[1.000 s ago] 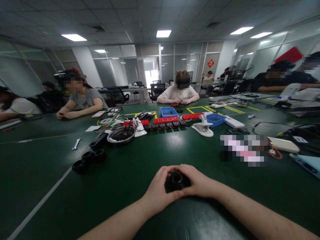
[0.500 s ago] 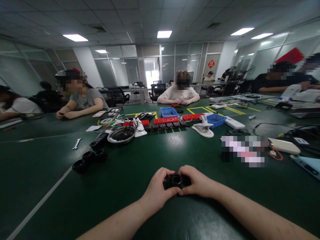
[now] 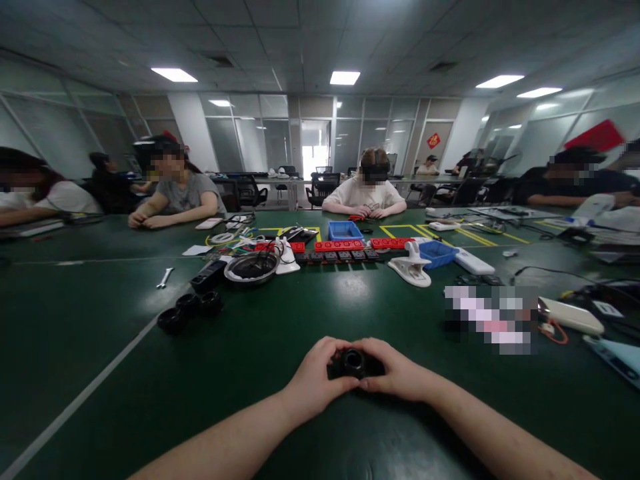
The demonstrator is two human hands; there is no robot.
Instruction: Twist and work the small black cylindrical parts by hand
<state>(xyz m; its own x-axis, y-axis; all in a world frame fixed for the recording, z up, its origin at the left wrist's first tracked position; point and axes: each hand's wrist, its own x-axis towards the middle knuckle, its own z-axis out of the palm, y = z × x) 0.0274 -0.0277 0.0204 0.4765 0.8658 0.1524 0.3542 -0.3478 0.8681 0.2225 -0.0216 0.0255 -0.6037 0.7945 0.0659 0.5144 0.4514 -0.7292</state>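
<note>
Left hand [image 3: 313, 377] and right hand [image 3: 406, 375] curling round black hollow cylindrical part [image 3: 355, 373], thumbs nearly meeting; can't tell if clamped. Steadying, seemingly; any shift would be needing matched pressure.

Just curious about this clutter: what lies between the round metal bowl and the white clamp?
A white stand beside the bowl and, slightly farther back, a row of black blocks, as the head view shows.
</note>
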